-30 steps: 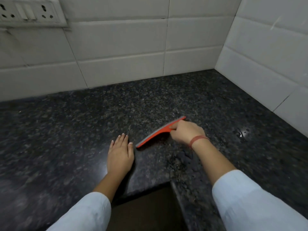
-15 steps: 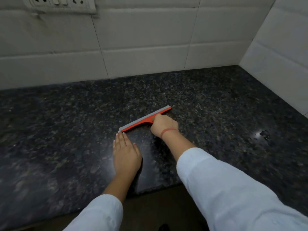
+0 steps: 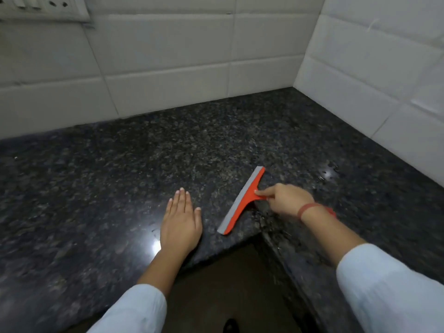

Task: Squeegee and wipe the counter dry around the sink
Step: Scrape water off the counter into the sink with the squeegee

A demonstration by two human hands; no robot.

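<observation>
An orange squeegee (image 3: pixel 242 201) with a grey rubber blade lies against the dark speckled granite counter (image 3: pixel 168 155), its blade running diagonally from far right to near left. My right hand (image 3: pixel 284 199) grips its short handle, index finger stretched along the neck. My left hand (image 3: pixel 181 223) rests flat on the counter just left of the blade, fingers straight and together. Water droplets (image 3: pixel 328 173) glisten on the granite to the right of the squeegee. No sink is in view.
The counter forms an L-shaped inner corner with its front edge (image 3: pixel 230 248) just below the squeegee. White tiled walls (image 3: pixel 168 58) close the back and right side. A switch and socket plate (image 3: pixel 43 7) is at the top left. Brown floor (image 3: pixel 223 292) shows below.
My right hand has drawn the squeegee back toward the right and nearer the counter's inner corner, swinging the blade to a steeper diagonal. My left hand stays flat on the counter.
</observation>
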